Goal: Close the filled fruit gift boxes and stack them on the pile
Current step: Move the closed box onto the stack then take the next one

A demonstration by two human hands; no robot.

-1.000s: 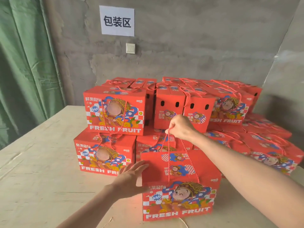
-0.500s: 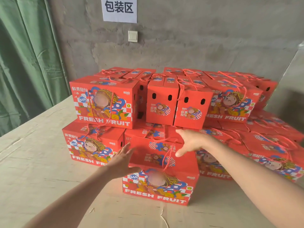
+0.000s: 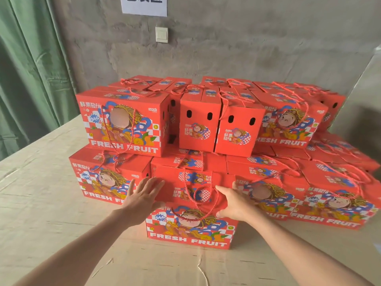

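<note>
A closed red fruit gift box point(image 3: 189, 230) printed FRESH FRUIT stands on the table in front of the pile, its red rope handle point(image 3: 198, 201) lying slack over the lid and front. My left hand point(image 3: 142, 195) lies flat with straight fingers against the box's upper left edge. My right hand point(image 3: 235, 203) rests open on the lid's right side, fingers spread. Behind it rises the pile of red gift boxes point(image 3: 206, 129), two layers high.
The pile fills the back of the cardboard-covered table point(image 3: 41, 203). A green curtain point(image 3: 26, 69) hangs at the left, and a concrete wall with a paper sign point(image 3: 144, 5) and a switch point(image 3: 161, 34) stands behind. Another wall point(image 3: 365, 96) closes the right.
My right hand let go of the rope handle, which dropped onto the lid, and came down on the box's right side. The box now stands closer to the pile.
</note>
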